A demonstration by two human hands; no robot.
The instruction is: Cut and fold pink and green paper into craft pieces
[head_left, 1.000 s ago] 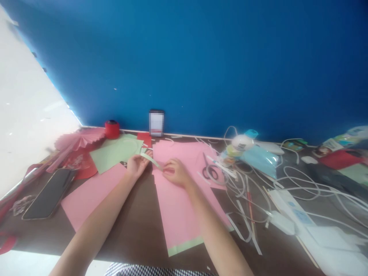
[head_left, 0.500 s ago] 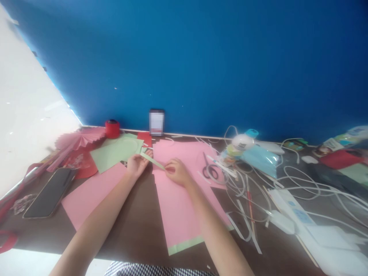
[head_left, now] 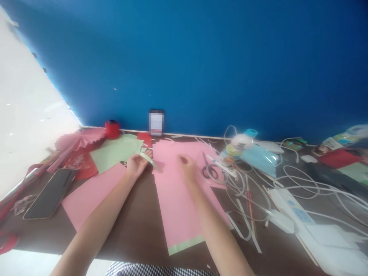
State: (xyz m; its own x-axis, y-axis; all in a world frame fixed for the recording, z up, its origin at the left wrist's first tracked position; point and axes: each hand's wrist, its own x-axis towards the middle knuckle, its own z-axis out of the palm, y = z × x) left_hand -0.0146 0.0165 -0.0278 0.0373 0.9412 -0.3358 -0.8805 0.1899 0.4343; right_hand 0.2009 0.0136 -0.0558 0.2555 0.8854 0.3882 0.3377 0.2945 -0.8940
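My left hand pinches one end of a narrow pale green paper strip above the dark table. My right hand is off the strip and hovers over the long pink paper sheet, smeared by motion, so its fingers are unclear. It is a short way left of the scissors, which lie on the pink paper.
A light green sheet, a second pink sheet, a phone, a pink paper fan and a red tape roll lie at left. White cables, a power strip and packets clutter the right. A blue wall rises behind.
My right hand has let go of the green strip and moved right, toward the scissors. The left hand still holds the strip, which now curls near it.
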